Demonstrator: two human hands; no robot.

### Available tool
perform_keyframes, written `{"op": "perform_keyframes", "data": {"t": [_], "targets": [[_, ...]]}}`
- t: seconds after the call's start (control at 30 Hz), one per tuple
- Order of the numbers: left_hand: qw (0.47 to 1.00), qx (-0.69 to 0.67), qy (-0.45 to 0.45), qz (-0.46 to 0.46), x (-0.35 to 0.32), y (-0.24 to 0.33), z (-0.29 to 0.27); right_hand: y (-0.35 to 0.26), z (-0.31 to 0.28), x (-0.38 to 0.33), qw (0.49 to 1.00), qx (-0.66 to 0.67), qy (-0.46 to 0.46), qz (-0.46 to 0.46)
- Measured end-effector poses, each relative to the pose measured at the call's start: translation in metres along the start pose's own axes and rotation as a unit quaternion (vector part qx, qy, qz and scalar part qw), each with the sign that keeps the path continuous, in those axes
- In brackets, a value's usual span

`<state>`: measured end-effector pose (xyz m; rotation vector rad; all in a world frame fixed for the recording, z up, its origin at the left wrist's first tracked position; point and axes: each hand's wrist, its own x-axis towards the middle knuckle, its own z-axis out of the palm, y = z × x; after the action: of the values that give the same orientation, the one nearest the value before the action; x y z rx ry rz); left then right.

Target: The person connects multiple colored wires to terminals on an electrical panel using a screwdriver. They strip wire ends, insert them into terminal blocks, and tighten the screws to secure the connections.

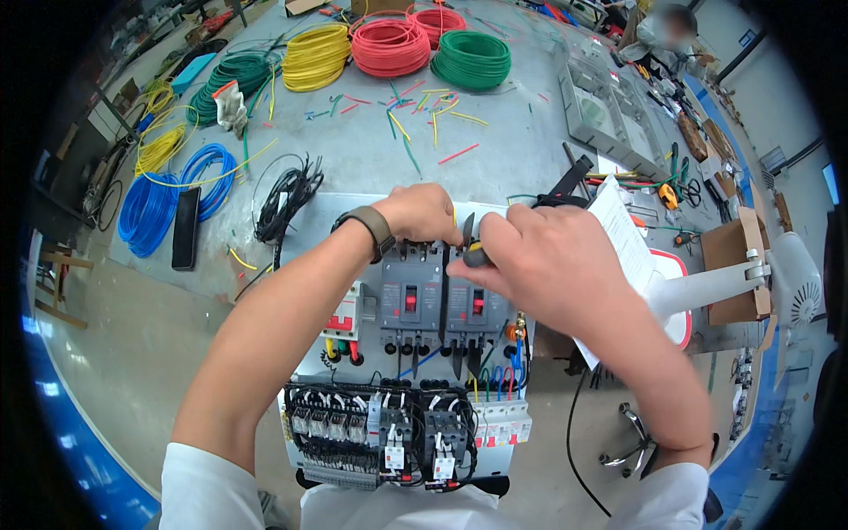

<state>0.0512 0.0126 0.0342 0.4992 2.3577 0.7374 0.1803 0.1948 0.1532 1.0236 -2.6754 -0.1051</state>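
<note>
— Over the grey table [371, 159], what are your hands doing?

— Both meet at the top edge of a white electrical panel [415, 353] lying flat before me. My right hand [539, 265] is curled tight around a small tool [471, 247] with a black and yellow grip and dark pointed tips. My left hand [422, 212], a watch [371, 230] on its wrist, presses its fingers down behind the grey breakers [442, 300]; whether they pinch anything I cannot tell.

— How does the panel look?

— Two grey breakers with red switches sit near its top, black contactors [380, 433] low down, coloured wires between. Wire coils [389, 44] in yellow, red and green lie well beyond.
</note>
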Motion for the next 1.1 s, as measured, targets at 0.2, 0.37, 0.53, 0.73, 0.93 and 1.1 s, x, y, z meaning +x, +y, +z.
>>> {"op": "perform_keyframes", "data": {"t": [0.2,0.37,0.53,0.73,0.93,1.1], "targets": [[0.999,0.017,0.014,0.032,0.003,-0.001,0.002,-0.019,-0.008,-0.004,0.997,-0.016,-0.010,0.075],[0.998,-0.001,0.003,0.060,0.015,-0.013,0.005,0.012,-0.037,0.023,0.983,0.086,-0.163,0.005],[0.994,-0.017,0.001,0.104,0.031,-0.035,0.011,0.018,-0.055,0.034,0.974,0.104,-0.200,0.027],[0.997,-0.020,-0.018,0.068,0.019,-0.019,0.007,0.031,-0.044,0.021,0.977,0.085,-0.192,-0.028],[0.998,-0.008,-0.004,0.059,0.008,-0.011,0.002,0.024,-0.050,0.026,0.971,-0.033,-0.171,-0.165],[0.996,-0.016,0.029,0.079,0.017,-0.026,0.010,0.019,-0.049,0.038,0.944,-0.143,-0.142,-0.263]]}}
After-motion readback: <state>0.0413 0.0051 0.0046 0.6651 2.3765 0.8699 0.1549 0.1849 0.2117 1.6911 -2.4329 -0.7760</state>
